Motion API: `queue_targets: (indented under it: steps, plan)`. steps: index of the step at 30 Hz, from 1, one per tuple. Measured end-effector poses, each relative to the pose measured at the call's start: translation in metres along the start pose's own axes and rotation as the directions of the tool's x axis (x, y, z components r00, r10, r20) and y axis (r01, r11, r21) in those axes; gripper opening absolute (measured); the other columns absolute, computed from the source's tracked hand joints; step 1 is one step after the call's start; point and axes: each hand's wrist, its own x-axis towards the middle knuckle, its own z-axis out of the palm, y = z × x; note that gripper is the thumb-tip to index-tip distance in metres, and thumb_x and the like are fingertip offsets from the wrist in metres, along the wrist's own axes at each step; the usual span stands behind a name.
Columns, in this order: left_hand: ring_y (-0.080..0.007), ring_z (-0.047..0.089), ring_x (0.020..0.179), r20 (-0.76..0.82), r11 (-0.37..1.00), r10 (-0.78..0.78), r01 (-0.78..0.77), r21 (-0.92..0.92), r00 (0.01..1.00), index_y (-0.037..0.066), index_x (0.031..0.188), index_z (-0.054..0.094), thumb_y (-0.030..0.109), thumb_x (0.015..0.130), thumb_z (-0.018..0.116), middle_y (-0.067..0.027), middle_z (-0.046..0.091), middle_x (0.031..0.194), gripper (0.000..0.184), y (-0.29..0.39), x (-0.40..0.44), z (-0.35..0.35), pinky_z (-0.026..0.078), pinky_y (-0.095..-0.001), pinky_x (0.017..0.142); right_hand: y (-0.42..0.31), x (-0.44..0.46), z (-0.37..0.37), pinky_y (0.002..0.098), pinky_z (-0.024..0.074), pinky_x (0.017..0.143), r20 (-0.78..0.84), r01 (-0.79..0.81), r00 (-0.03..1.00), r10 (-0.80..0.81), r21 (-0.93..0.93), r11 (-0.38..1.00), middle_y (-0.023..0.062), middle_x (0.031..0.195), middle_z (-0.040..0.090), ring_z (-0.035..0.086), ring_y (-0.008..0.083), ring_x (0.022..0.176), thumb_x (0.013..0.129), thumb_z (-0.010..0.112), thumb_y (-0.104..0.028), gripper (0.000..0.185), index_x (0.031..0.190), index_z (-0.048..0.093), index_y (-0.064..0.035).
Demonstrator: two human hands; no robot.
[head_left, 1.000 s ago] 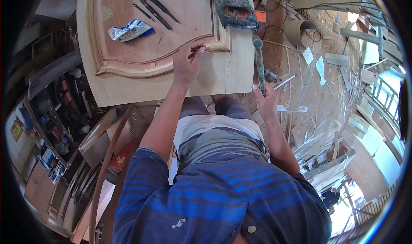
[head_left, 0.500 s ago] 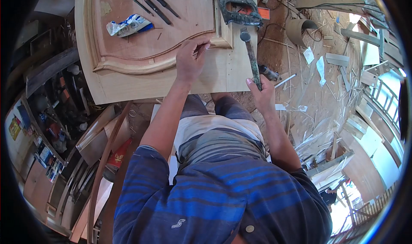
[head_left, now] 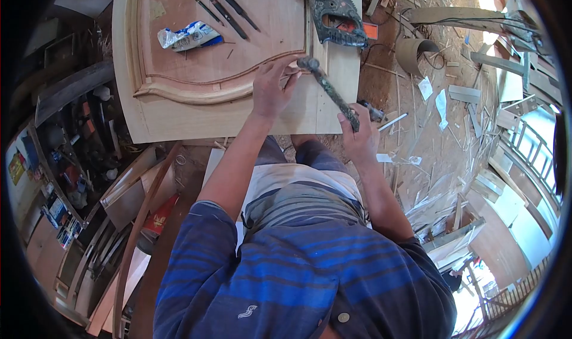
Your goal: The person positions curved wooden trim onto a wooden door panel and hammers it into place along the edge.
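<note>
My right hand [head_left: 361,135] is wrapped round the handle of a hammer [head_left: 332,93], which slants up and to the left. The hammer's head is close to the fingertips of my left hand [head_left: 274,88]. Those fingers are pinched together over the curved wooden moulding [head_left: 238,93] of a panelled door [head_left: 286,117]; whatever they hold is too small to make out. Farther up the panel lie dark pincers [head_left: 223,8], a thin dark pencil-like stick [head_left: 210,11] and a crumpled blue and white packet [head_left: 189,36].
A handsaw [head_left: 336,23] with a black handle rests across the door's right edge. Beside that edge a power tool [head_left: 373,111] lies on the floor [head_left: 411,130], among wood scraps and paper. Timber offcuts [head_left: 134,190] lean at the lower left.
The hammer has swung left, bringing its head from the door's right edge to beside my left fingertips. My left hand has shifted slightly right, still pinched. The view has moved slightly.
</note>
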Motion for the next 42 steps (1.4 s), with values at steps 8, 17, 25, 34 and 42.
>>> queue_targets:
  steps: [8, 17, 25, 34, 42]
  plan:
    - [-0.0325, 0.070, 0.106, -0.014, 0.996, 0.050, -0.049, 0.072, 0.999, 0.014, 0.131, 0.071, 0.009, 0.087, 0.082, -0.0072, 0.078, 0.109, 0.045, -0.014, -0.012, 0.008, 0.052, -0.0488, 0.096, 0.015, -0.007, 0.004, 0.0472, 0.0574, 0.066, -0.098, 0.230, 0.966, -0.238, -0.088, 0.969, 0.0151, 0.096, 0.075, 0.074, 0.0360, 0.076, 0.102, 0.076, -0.021, 0.039, 0.140, 0.070, -0.0115]
    - [-0.0275, 0.072, 0.101, -0.034, 0.993, 0.106, -0.104, 0.060, 0.994, 0.014, 0.135, 0.068, 0.001, 0.085, 0.078, -0.0031, 0.076, 0.100, 0.052, -0.010, -0.005, 0.006, 0.051, -0.0447, 0.095, 0.015, -0.013, -0.002, 0.0455, 0.0598, 0.072, -0.048, 0.193, 0.980, -0.196, -0.045, 0.980, 0.0176, 0.104, 0.078, 0.077, 0.0357, 0.084, 0.102, 0.076, -0.018, 0.037, 0.137, 0.070, -0.0069]
    - [-0.0310, 0.069, 0.101, -0.031, 0.992, 0.108, -0.106, 0.062, 0.994, 0.016, 0.139, 0.067, 0.000, 0.083, 0.077, -0.0074, 0.074, 0.100, 0.059, -0.007, -0.004, 0.004, 0.050, -0.0460, 0.096, 0.014, -0.012, 0.009, 0.0445, 0.0562, 0.063, -0.096, 0.252, 0.962, -0.254, -0.038, 0.967, 0.0141, 0.093, 0.075, 0.072, 0.0317, 0.070, 0.099, 0.077, -0.016, 0.038, 0.136, 0.070, -0.0092]
    - [-0.0319, 0.069, 0.102, 0.021, 0.997, 0.071, -0.072, 0.033, 0.997, 0.016, 0.140, 0.067, 0.001, 0.084, 0.077, -0.0068, 0.073, 0.097, 0.058, -0.009, -0.005, 0.003, 0.051, -0.0469, 0.096, 0.006, -0.013, 0.006, 0.0485, 0.0593, 0.067, -0.088, 0.206, 0.973, -0.211, -0.059, 0.977, 0.0154, 0.098, 0.077, 0.075, 0.0376, 0.079, 0.103, 0.072, -0.019, 0.035, 0.137, 0.069, -0.0125]
    - [-0.0299, 0.070, 0.108, 0.036, 0.998, 0.038, -0.039, 0.056, 0.999, 0.015, 0.133, 0.068, 0.006, 0.090, 0.078, -0.0079, 0.077, 0.108, 0.045, -0.011, -0.007, 0.005, 0.050, -0.0466, 0.099, 0.011, -0.014, 0.014, 0.0534, 0.0604, 0.074, -0.034, 0.117, 0.992, -0.122, -0.124, 0.985, 0.0144, 0.104, 0.079, 0.076, 0.0411, 0.088, 0.107, 0.067, -0.031, 0.034, 0.138, 0.070, -0.0172]
